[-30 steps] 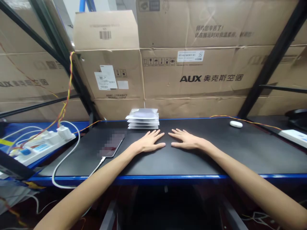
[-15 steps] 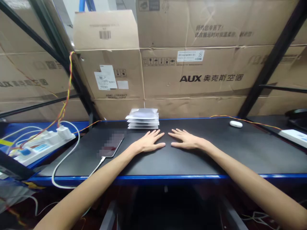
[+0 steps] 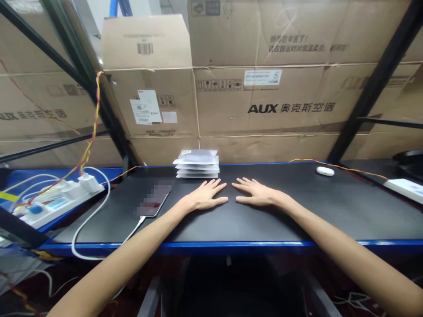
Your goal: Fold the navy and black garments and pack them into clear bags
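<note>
Left hand (image 3: 208,195), right hand (image 3: 256,193) — palms down on tabletop (image 3: 357,211), near white stack (image 3: 197,165).

I see left hand (image 3: 206,198), bare | right hand (image 3: 259,194), bare too | forearms (image 3: 343,240) bare, long, slim | wrists (image 3: 187,204) narrow, bare | fingers (image 3: 219,188) slender, gently tapered

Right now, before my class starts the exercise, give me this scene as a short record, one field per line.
Left hand: left hand palm down on the black tabletop, fingers spread, holding nothing
Right hand: right hand likewise, apart from the left
Nearest left fingertips: stack of pale flat packets, just beyond
Left side: phone with white cable connected
Far right: small white case
Behind: cardboard marked AUX
</note>
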Action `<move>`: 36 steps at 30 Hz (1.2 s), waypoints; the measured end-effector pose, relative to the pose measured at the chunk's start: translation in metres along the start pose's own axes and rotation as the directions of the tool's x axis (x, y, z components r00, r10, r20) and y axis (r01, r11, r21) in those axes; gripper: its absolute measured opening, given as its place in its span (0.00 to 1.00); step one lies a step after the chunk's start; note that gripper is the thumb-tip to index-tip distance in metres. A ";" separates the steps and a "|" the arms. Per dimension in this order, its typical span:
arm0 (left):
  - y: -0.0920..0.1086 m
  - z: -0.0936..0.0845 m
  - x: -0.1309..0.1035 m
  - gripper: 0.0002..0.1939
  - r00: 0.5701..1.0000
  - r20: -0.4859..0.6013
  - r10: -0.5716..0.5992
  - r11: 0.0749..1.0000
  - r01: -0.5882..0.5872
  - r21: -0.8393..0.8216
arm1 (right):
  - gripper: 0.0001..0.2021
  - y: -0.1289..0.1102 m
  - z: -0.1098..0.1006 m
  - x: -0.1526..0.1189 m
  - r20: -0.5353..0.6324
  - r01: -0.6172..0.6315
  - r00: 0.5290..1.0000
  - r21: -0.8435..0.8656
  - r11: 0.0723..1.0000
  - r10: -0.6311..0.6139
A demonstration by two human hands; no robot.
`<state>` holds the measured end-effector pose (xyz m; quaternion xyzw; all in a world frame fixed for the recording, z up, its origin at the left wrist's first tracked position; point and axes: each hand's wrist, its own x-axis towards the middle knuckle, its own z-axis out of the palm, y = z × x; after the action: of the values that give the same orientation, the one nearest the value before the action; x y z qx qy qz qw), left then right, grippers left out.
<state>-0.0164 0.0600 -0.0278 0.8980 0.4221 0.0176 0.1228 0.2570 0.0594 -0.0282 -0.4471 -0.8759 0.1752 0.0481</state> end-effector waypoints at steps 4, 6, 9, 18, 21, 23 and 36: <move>0.001 -0.001 0.000 0.42 1.000 0.000 0.000 1.000 0.000 -0.001 | 0.43 -0.001 0.000 0.000 0.004 -0.008 1.000 -0.005 1.000 0.008; 0.000 -0.001 -0.001 0.41 1.000 -0.001 0.005 1.000 -0.005 0.002 | 0.43 -0.001 0.000 0.000 0.010 -0.014 1.000 -0.014 1.000 0.014; 0.001 -0.001 -0.001 0.41 1.000 -0.003 0.005 1.000 -0.005 0.001 | 0.43 -0.001 0.000 -0.001 0.010 -0.012 1.000 -0.016 1.000 0.013; 0.000 0.000 0.000 0.41 1.000 -0.004 0.005 1.000 -0.005 -0.006 | 0.43 0.001 0.001 0.001 -0.003 -0.008 1.000 0.007 1.000 0.008; 0.000 0.000 0.000 0.41 1.000 -0.002 0.001 1.000 -0.001 -0.006 | 0.43 0.000 0.000 0.001 0.001 -0.007 1.000 -0.003 1.000 0.007; 0.001 -0.001 -0.001 0.42 1.000 0.000 -0.001 1.000 0.001 -0.004 | 0.43 0.000 0.000 0.001 0.005 -0.007 1.000 -0.005 1.000 0.007; -0.001 0.000 0.000 0.42 1.000 -0.002 0.009 1.000 -0.009 -0.013 | 0.43 -0.002 -0.002 -0.001 0.008 -0.008 1.000 -0.004 1.000 0.008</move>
<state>-0.0171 0.0609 -0.0281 0.8992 0.4179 0.0218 0.1281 0.2568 0.0577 -0.0258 -0.4500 -0.8746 0.1756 0.0428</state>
